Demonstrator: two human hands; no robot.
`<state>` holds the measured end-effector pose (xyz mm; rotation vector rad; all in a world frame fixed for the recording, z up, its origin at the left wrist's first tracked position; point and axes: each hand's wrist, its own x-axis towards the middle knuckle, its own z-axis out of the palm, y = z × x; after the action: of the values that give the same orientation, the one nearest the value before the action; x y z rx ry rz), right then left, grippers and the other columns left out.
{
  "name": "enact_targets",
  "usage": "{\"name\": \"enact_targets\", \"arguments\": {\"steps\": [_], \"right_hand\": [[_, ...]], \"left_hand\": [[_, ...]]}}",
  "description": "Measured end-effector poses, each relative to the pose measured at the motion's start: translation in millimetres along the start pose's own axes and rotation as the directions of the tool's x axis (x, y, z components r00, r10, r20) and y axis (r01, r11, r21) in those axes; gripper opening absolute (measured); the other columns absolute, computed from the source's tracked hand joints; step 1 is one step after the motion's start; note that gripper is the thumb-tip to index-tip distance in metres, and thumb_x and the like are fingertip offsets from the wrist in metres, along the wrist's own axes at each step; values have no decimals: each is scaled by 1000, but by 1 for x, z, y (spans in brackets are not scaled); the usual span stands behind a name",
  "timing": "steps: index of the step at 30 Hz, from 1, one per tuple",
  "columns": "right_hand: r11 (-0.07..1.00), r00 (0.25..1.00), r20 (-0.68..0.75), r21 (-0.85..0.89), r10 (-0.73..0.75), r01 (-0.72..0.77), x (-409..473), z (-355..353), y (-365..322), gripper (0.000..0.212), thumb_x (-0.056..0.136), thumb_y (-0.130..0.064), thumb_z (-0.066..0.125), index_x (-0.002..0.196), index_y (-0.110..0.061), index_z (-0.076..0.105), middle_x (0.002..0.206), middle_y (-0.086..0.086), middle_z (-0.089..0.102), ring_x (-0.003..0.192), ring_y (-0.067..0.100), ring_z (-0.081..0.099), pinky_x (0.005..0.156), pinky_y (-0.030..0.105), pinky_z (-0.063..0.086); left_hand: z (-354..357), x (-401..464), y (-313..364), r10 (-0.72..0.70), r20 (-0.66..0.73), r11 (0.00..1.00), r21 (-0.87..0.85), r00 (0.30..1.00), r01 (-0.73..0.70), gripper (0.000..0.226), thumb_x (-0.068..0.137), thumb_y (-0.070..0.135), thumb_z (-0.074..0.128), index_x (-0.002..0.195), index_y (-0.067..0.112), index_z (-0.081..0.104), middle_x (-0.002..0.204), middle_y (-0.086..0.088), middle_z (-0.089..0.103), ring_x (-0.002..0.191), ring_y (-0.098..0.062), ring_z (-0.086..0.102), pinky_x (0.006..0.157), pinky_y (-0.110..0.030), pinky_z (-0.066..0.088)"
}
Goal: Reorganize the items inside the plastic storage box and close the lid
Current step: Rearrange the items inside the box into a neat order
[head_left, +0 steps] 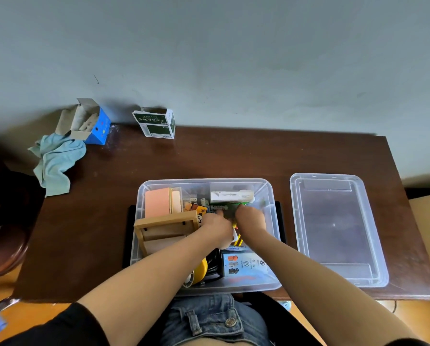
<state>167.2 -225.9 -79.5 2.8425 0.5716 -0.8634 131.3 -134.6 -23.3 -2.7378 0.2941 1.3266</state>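
Sitting on a dark wooden table (209, 158): a clear plastic box (268, 196), lid off. Lying flat just right of it, apart from the box: the clear lid (333, 228). Reaching into the middle of the box, both hands together: left hand (215, 224) and right hand (250, 218), each gripping a green packet (230, 208) from its own side. Standing at the box's left: a wooden frame (166, 229) and a pink pad (156, 202). Resting near the front wall: a yellow roll (200, 270) and a printed box (243, 264).
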Motion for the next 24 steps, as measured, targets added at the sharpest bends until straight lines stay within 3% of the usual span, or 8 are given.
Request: {"name": "enact_targets", "arguments": {"steps": [4, 11, 14, 16, 19, 24], "right_hand": [[999, 998, -51, -1, 35, -35, -5, 3, -4, 32, 93, 1, 41, 125, -1, 39, 118, 14, 58, 101, 27, 63, 69, 32, 48], [999, 999, 1, 9, 33, -33, -18, 10, -4, 36, 90, -1, 47, 126, -5, 41, 121, 14, 52, 100, 29, 62, 65, 32, 42], [999, 1000, 11, 50, -12, 12, -19, 9, -4, 55, 86, -1, 52, 136, -14, 33, 125, 13, 51, 101, 31, 61, 64, 34, 42], [1000, 1000, 12, 25, -18, 18, -19, 10, -4, 55, 86, -1, 52, 136, -15, 35, 126, 13, 50, 99, 31, 61, 63, 34, 44], [999, 999, -15, 44, 28, -28, -18, 10, -6, 38, 89, -2, 47, 126, -12, 47, 120, 12, 56, 94, 31, 63, 63, 35, 47], [998, 998, -43, 42, 45, -43, -16, 14, -6, 53, 89, -4, 49, 138, -10, 32, 132, 15, 45, 105, 32, 59, 68, 37, 46]], "left_hand": [[1, -2, 0, 19, 30, 1000, -7, 999, -19, 45, 98, 17, 38, 143, 20, 36, 150, -23, 18, 127, -30, 39, 77, -33, 35], [2, -3, 1, 8, 73, 1000, 8, 997, -8, 62, 97, 18, 40, 152, 18, 10, 152, -25, 9, 131, -35, 35, 80, -35, 39], [3, -3, 1, 28, 72, 999, 29, 997, -30, 61, 97, 18, 40, 152, 18, 13, 151, -22, 14, 137, -34, 24, 84, -37, 41], [4, -1, 1, 35, 67, 998, 40, 997, -38, 60, 96, 17, 40, 151, 18, 16, 151, -20, 18, 138, -33, 22, 86, -38, 42], [4, -2, 1, 40, 65, 998, 45, 997, -43, 56, 96, 17, 41, 149, 18, 23, 149, -16, 23, 134, -31, 28, 82, -35, 42], [3, -2, 0, 8, 30, 998, -59, 1000, -7, 47, 95, 19, 46, 140, 18, 36, 143, -16, 31, 124, -28, 42, 84, -34, 43]]}}
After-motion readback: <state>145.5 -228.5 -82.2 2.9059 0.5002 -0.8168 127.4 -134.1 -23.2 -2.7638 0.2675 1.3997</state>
